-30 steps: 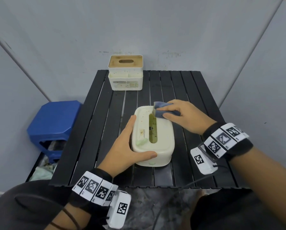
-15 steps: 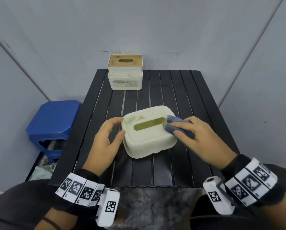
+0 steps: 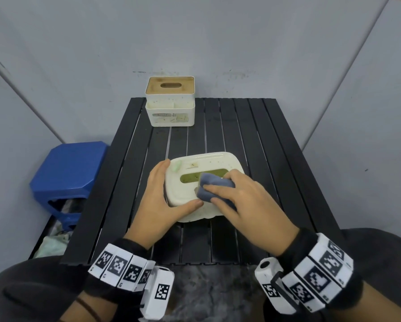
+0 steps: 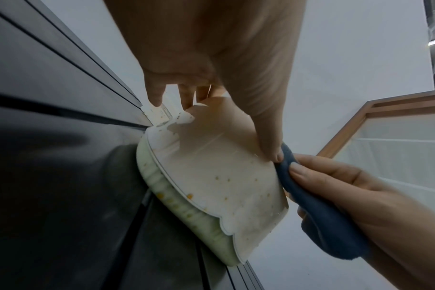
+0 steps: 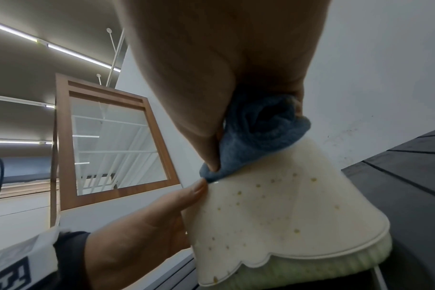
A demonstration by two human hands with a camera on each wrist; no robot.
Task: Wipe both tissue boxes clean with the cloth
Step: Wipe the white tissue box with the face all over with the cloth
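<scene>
A cream tissue box [image 3: 206, 163] with a green slot lies near the middle of the black slatted table [image 3: 276, 147], its side speckled with yellow spots [image 4: 224, 186] [image 5: 273, 206]. My left hand [image 3: 169, 194] grips its left end, thumb along the near side and fingers on the far left corner. My right hand [image 3: 236, 196] holds a folded blue cloth [image 3: 214, 185] [image 4: 318, 221] [image 5: 258, 141] and presses it on the box's top near the slot. A second white tissue box [image 3: 170, 101] with a wooden lid stands at the table's far edge.
A blue plastic stool [image 3: 69, 173] stands left of the table, with some clutter on the floor beneath it. Grey walls close in behind and on both sides. Bare slats lie to the right of the box and between the two boxes.
The cream box has been turned from lengthwise to crosswise. My right hand slid the cloth from the box's right end onto its top by the slot. My left hand took a fuller grip.
</scene>
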